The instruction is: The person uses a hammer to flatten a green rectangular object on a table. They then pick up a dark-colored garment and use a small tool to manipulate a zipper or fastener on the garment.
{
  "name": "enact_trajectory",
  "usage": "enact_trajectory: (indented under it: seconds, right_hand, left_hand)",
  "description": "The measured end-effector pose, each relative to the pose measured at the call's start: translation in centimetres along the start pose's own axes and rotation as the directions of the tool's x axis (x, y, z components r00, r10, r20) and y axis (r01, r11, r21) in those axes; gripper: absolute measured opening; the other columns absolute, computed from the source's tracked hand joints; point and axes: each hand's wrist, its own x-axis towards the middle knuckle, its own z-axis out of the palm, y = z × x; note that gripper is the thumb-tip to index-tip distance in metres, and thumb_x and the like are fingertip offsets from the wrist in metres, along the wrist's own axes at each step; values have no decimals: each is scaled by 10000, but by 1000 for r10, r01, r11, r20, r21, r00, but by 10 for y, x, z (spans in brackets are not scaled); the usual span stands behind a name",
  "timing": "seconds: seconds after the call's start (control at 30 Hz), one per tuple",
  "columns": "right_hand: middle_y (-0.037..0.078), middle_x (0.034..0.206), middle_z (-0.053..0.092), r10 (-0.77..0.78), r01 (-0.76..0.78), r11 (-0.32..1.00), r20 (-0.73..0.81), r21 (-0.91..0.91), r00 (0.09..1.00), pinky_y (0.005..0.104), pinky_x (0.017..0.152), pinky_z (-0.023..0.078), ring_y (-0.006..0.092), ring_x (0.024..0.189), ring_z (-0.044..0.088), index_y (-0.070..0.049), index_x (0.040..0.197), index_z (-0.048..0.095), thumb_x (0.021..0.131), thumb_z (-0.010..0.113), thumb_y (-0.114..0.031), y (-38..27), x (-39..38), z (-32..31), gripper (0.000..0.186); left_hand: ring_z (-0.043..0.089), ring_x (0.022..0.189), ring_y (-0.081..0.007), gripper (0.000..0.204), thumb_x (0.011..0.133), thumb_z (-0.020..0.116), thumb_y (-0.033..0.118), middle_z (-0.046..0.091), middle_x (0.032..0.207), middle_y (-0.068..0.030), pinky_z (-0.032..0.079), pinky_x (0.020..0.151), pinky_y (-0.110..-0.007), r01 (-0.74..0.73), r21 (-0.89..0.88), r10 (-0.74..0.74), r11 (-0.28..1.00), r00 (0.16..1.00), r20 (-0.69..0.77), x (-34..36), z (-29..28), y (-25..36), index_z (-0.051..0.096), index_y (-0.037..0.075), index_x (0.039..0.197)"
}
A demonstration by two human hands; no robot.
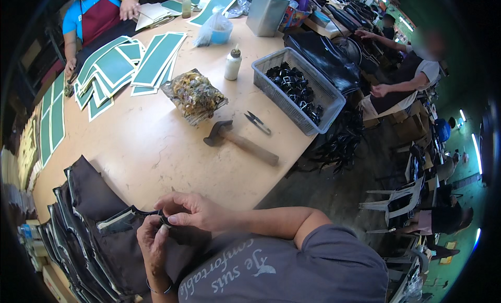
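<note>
Both grips narrow: left grip [151, 241] and right grip [197, 211] pinch a small dark piece [165, 219] between fingertips, near my chest, probably for fine control; can't tell if it joins the brown panels [93, 191] piled left. Hammer [242, 143] lies ahead on the table [172, 167], handle angled rightward, likely for easy reach, snips [259, 123] just beyond. Bin [282, 105] seemingly keeps black straps [292, 89] together.

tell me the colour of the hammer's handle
The hammer's handle is brown; it shows best in the head view.
</note>
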Motion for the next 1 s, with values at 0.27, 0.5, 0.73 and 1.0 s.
enact_trajectory:
  seconds: [0.27,0.5,0.73,1.0]
  right_hand:
    - [24,848,508,3,-12,975,-41,-222,999,267,792,403,107,830,493,-58,1236,387,812,511,5,-2,-3,4,446]
    - [121,830,561,-354,254,749,-45,-612,934,362,692,455,266,755,564,-37,1068,500,738,574,6,15,2,4,341]
    - [93,845,584,-66,181,857,246,-483,967,314,730,467,214,766,570,-44,1166,518,722,574,58,-14,23,-2,459]
    - [63,715,550,-233,336,667,242,-665,942,289,651,463,176,665,548,-48,1154,539,733,564,73,-22,20,12,438]
  left_hand:
    - [463,686,-47,111,784,606,92,524,733,27,378,623,-190,107,166,-108,980,994,-2,0,2,7,551,9,833]
    - [556,682,-144,175,733,623,78,596,736,-85,445,653,-270,34,395,-43,918,999,15,-2,-10,14,591,-25,870]
    - [566,731,-141,181,747,626,56,612,777,-99,449,696,-261,110,188,-127,976,988,83,-12,-19,23,596,-40,898]
    - [571,660,-148,185,768,598,62,606,729,-106,459,628,-254,78,362,-100,929,994,42,-14,-21,25,583,-38,923]
